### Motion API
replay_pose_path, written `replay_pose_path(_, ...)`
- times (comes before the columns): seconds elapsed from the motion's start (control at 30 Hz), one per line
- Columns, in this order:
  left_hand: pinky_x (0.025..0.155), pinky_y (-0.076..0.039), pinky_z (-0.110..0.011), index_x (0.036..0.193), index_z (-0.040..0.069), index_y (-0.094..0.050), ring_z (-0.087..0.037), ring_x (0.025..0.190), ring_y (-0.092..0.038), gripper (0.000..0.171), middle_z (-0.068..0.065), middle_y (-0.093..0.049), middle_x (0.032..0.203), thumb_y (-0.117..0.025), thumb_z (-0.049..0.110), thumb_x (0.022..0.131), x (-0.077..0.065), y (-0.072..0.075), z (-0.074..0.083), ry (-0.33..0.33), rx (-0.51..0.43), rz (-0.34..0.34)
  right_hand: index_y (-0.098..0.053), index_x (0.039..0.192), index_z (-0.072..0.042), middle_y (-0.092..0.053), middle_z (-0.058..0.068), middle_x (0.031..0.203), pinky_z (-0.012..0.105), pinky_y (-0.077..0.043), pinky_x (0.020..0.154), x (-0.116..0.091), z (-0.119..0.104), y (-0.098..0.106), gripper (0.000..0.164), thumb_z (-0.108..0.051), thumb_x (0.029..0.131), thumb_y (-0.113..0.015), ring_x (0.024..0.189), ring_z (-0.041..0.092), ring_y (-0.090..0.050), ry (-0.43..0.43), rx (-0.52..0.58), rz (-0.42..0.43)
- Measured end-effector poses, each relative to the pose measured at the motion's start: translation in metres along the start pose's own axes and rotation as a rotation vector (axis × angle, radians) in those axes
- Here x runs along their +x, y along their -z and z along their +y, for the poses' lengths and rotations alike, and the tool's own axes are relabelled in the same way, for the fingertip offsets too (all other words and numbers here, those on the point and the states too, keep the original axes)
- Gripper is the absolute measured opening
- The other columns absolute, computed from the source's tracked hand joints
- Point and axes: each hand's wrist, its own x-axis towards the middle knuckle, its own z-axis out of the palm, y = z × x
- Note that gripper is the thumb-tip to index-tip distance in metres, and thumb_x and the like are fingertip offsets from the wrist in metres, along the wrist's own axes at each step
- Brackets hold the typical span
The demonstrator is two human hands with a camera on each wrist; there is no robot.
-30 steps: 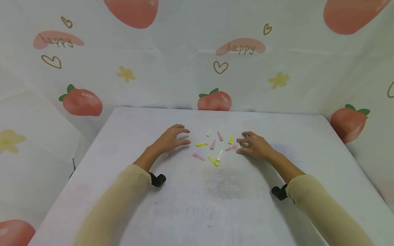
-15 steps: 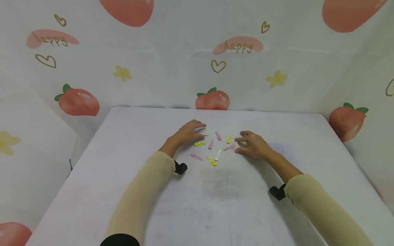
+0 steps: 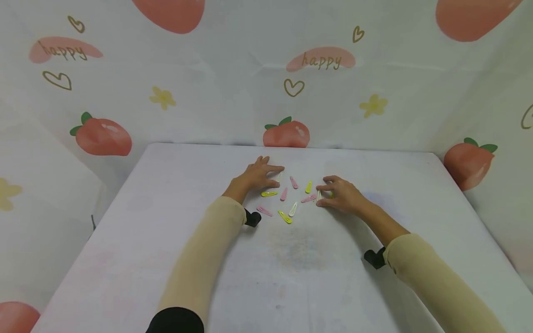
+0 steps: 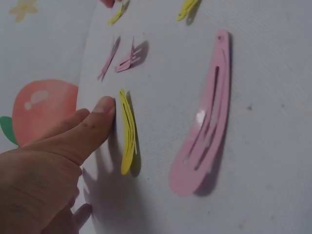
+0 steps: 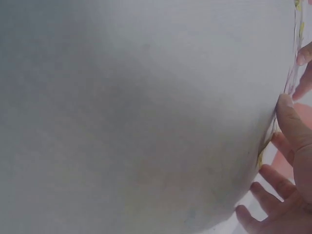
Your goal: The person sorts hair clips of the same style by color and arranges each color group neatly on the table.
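Note:
In the head view, my left hand (image 3: 259, 175) reaches to the far side of the scattered snap hair clips, thumb and forefinger extended on either side of a white clip (image 3: 280, 175). In the left wrist view, its thumb lies beside a yellow clip (image 4: 127, 131); a pink clip (image 4: 202, 122) is large in front. My right hand (image 3: 342, 196) holds a white hair clip (image 3: 319, 195) between thumb and forefinger, low at the table. Another yellow clip (image 3: 331, 195) shows partly under that hand. The right wrist view sees the hand (image 5: 292, 195) only at its right edge.
Between the hands lie several loose clips, among them a pink clip (image 3: 284, 194), a white clip (image 3: 293, 209) and a yellow clip (image 3: 285, 217). They rest on a white-covered table (image 3: 333, 286). A printed cloth backdrop (image 3: 225, 69) hangs behind the table's far edge.
My left hand has moved right and farther away, from the left of the clips to the far white clip. The right hand has kept its place with the white hair clip.

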Motion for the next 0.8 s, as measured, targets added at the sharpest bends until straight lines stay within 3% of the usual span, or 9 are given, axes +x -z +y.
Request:
replay_pose_path(0.17,0.119,-0.011,-0.056,0.148,0.029,-0.050,-0.038,0.152,0.000,0.059,-0.018,-0.014,0.164,-0.069,0.037,0.093,0.002,0.000,-0.001,0.001,-0.019,0.005,-0.065,0.131,-0.006,-0.048,0.027,0.143,0.064,-0.037,0.104,0.002,0.000,0.001,0.055,-0.034,0.085,-0.079,0.133,0.048,-0.044,-0.019,-0.006,-0.034)
replay_pose_path(0.5,0.119,-0.013,-0.056,0.135,0.023,-0.060,-0.034,0.152,-0.006,0.049,-0.016,-0.024,0.162,-0.076,0.030,0.089,0.000,-0.005,-0.004,0.033,-0.130,0.101,-0.066,0.129,-0.005,-0.049,0.028,0.142,0.064,-0.038,0.103,0.000,0.000,0.002,0.055,-0.034,0.084,-0.080,0.132,0.048,-0.045,-0.002,0.007,-0.022)
replay_pose_path(0.8,0.115,-0.015,-0.064,0.130,0.016,-0.064,-0.035,0.152,-0.006,0.050,-0.017,-0.030,0.160,-0.081,0.027,0.085,-0.042,0.008,-0.036,0.037,-0.164,0.199,-0.066,0.129,-0.005,-0.049,0.027,0.142,0.065,-0.038,0.102,0.000,0.000,0.000,0.055,-0.033,0.085,-0.080,0.131,0.047,-0.046,-0.002,0.005,-0.016)
